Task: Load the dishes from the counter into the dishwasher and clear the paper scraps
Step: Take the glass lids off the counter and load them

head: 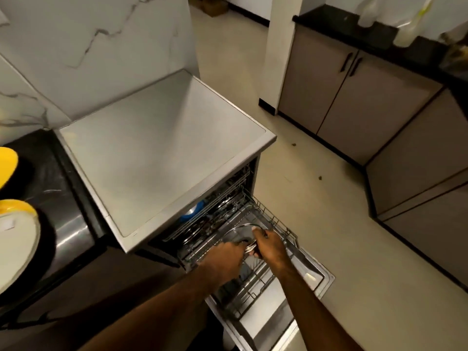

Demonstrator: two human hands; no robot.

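The dishwasher stands open with its lower wire rack pulled out over the dropped door. A clear glass dish sits tilted in that rack. My left hand and my right hand are both down in the rack, fingers curled on the glass dish's near edge. A blue dish shows deeper inside the machine. On the dark counter at the far left lie two yellow-rimmed plates, one with a small white paper scrap on it.
Beige cabinets under a black counter with clear bottles line the right wall. Cream floor between them and the dishwasher holds small brown specks. A marble wall rises behind the dishwasher's flat grey top.
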